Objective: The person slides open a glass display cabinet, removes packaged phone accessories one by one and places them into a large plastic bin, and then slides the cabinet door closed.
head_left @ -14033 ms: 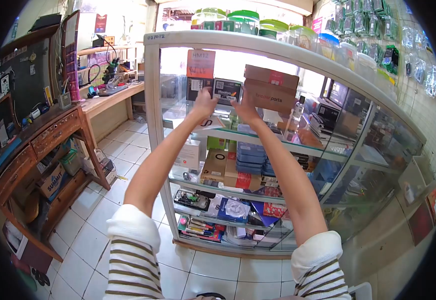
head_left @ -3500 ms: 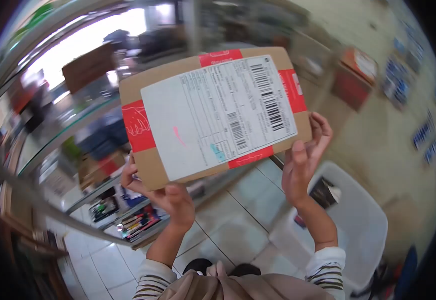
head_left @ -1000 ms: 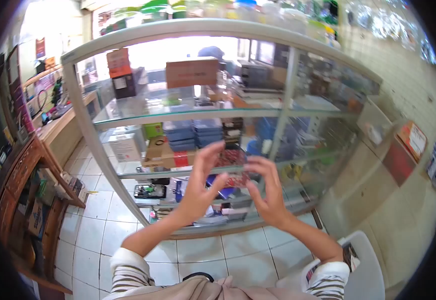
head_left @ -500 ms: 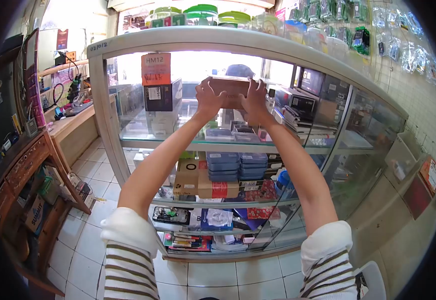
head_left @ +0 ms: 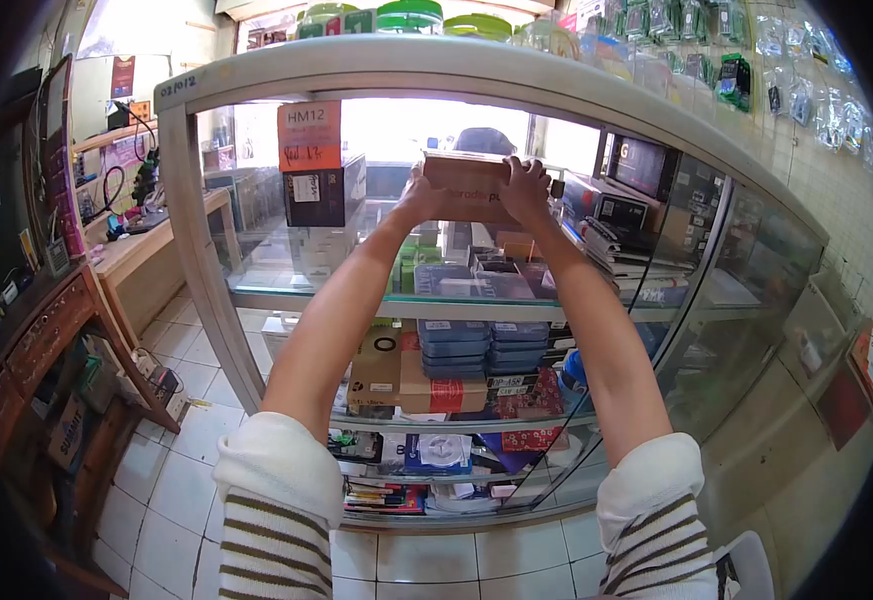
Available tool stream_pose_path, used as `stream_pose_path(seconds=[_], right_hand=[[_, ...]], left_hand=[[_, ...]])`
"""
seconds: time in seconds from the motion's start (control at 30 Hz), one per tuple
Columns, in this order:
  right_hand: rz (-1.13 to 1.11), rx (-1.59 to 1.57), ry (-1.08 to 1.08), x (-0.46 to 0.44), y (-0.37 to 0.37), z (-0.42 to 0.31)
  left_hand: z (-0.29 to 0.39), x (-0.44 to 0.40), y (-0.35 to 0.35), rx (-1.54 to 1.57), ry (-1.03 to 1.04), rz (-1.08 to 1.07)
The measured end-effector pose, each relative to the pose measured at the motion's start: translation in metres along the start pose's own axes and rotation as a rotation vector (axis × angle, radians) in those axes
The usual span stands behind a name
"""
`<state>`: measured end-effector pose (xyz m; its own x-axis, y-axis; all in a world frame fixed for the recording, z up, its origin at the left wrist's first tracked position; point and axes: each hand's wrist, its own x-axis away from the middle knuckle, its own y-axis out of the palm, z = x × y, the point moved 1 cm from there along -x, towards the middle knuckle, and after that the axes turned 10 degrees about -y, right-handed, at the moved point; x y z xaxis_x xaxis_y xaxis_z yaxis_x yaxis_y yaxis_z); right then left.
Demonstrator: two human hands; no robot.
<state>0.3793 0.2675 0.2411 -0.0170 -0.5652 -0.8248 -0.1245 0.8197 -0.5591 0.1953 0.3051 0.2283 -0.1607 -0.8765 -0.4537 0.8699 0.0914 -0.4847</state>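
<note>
- Left hand (head_left: 417, 197) and right hand (head_left: 528, 192), partly curled, grip opposite ends of a cardboard box (head_left: 470, 188), upper centre.
- Blue cases (head_left: 454, 350) sit stacked below centre.

Cabinet (head_left: 436, 65) open above shelf edge (head_left: 456, 310); black box (head_left: 330, 200) left of hands (head_left: 527, 190), glass pane (head_left: 684, 235) right.

In the cabinet's (head_left: 436, 60) upper part, a box (head_left: 469, 198) is held between left hand (head_left: 420, 196) and right hand (head_left: 526, 190); jars (head_left: 409, 17) are seen along the cabinet's top.
</note>
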Motion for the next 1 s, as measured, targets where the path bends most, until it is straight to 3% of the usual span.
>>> stream_pose_path(seconds=[0.1, 0.27, 0.6, 0.7, 0.8, 0.83, 0.93, 1.0], right_hand=[[0.064, 0.009, -0.002, 0.003, -0.005, 0.000], [0.131, -0.038, 0.095, 0.011, -0.024, -0.019], [0.124, -0.105, 0.007, 0.035, -0.048, -0.053], [0.175, -0.140, 0.047, 0.042, -0.056, -0.058], [0.403, -0.440, 0.106, 0.042, -0.056, -0.044], [0.404, -0.440, 0.109, 0.040, -0.055, -0.038], [0.064, -0.450, 0.415, 0.036, -0.051, -0.027], [0.075, -0.572, 0.447, 0.041, -0.053, -0.033]], left_hand=[[0.014, 0.020, -0.012, 0.123, -0.107, 0.020], [0.005, 0.009, -0.013, 0.099, -0.073, 0.071], [-0.008, -0.002, -0.023, 0.188, -0.216, 0.117], [0.000, 0.009, -0.030, 0.150, -0.309, 0.176], [0.007, 0.019, -0.034, 0.126, -0.387, 0.274], [0.010, 0.023, -0.034, 0.116, -0.437, 0.324], [0.015, 0.031, -0.039, 0.073, -0.472, 0.332], [0.020, 0.042, -0.037, 0.111, -0.478, 0.354]])
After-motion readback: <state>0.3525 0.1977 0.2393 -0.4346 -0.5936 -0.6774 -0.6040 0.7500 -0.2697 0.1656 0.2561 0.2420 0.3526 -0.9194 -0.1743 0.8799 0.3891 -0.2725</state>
